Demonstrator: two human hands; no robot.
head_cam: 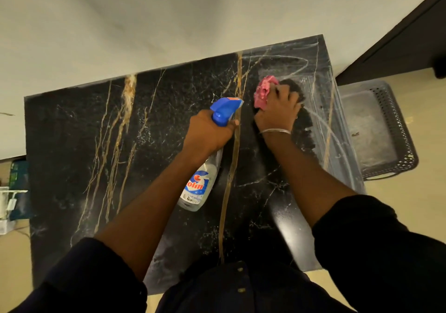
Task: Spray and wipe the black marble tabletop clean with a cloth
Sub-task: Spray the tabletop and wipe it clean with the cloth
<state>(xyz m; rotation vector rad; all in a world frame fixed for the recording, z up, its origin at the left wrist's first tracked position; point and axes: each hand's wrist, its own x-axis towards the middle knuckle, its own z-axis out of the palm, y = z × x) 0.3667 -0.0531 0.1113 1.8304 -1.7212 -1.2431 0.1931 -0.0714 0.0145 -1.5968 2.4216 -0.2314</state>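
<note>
Right hand (277,112) grips pink cloth (264,91), pressing on marble tabletop (72,143), seemingly far-right part; left hand (207,131) beside it grips spray bottle (200,182).

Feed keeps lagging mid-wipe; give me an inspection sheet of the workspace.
Surface: black marble tabletop, gold-veined; hazy wet smears at its far right.
Job's things: spray bottle, pink cloth.
Clutter: nothing seen.
Grips: left hand holds the spray bottle's neck; right hand clutches the pink cloth against the marble.
Cables: nothing seen.
Surroundings: grey perforated basket on the floor at right; white wall behind.
</note>
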